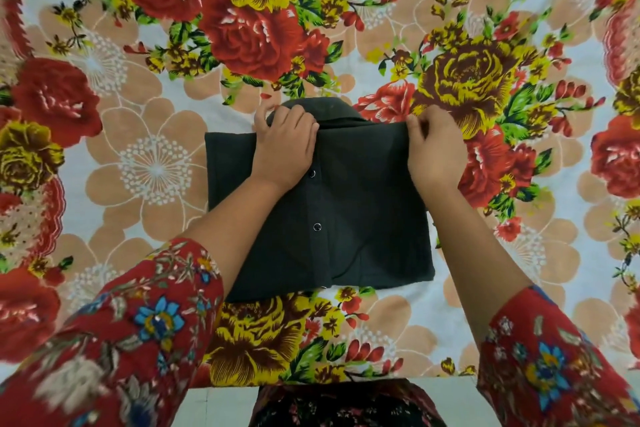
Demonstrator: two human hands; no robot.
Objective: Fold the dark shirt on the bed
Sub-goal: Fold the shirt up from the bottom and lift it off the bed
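The dark shirt point(360, 211) lies on the bed as a folded, roughly square packet, button placket up, collar at the far edge. My left hand point(285, 146) presses down on the shirt just below the collar, fingers curled over the fabric near the top buttons. My right hand point(434, 152) pinches the shirt's far right corner between thumb and fingers. Two snap buttons show along the placket between my arms. Both forearms cross the shirt's near corners and hide part of it.
The flowered bedsheet point(145, 163), red, yellow and peach, spreads flat all around the shirt. Its near edge point(346, 381) runs just in front of my body, with pale floor below. My red flowered sleeves fill the lower corners.
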